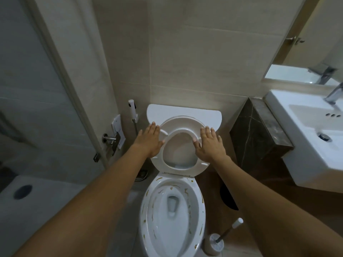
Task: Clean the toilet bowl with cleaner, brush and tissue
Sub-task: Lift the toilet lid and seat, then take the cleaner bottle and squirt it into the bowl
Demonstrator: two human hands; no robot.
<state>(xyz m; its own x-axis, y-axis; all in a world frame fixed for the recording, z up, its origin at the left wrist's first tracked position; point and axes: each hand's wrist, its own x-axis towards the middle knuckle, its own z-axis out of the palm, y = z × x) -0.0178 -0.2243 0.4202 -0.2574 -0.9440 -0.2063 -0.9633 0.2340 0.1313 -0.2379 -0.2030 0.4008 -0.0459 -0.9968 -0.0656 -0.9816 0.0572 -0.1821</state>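
Raising the seat to expose the bowl. Your left hand [150, 140] and right hand [208, 144] lie flat, fingers straight and spread, one on each side of the upright toilet seat [182, 129], pressing it back towards the cistern [183, 112]. Push evenly with both palms until seat and lid lean past vertical and rest against the cistern; let go only when they stand unaided, or they may fall shut. The toilet bowl [171, 210] stands open below your arms, with brown streaks on its rim and inner wall. The brush [229, 231] stands in its holder on the floor just right of the bowl. No cleaner or tissue is in view.
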